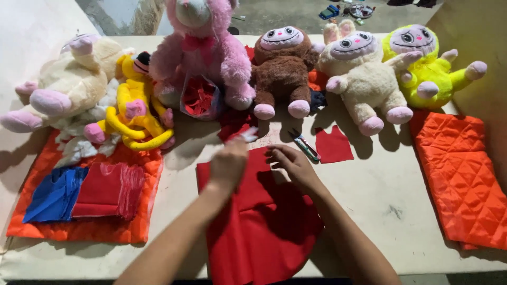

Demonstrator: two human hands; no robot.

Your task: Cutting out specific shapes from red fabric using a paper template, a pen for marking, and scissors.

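Two bare forearms reach up from the bottom edge over a large red cloth spread on a pale table. The left hand is raised just above the cloth's far edge, fingers bunched around a small whitish scrap; the hand is blurred, so the grip is unclear. The right hand lies flat and open on the cloth, palm down, holding nothing. Just beyond it lie small green-handled snips and a small red fabric square. To the left, an orange quilted mat carries folded blue and red fabric pieces. Another orange quilted piece lies at the right. Along the far edge sit plush toys: cream, yellow, pink, brown, another cream one and lime green.
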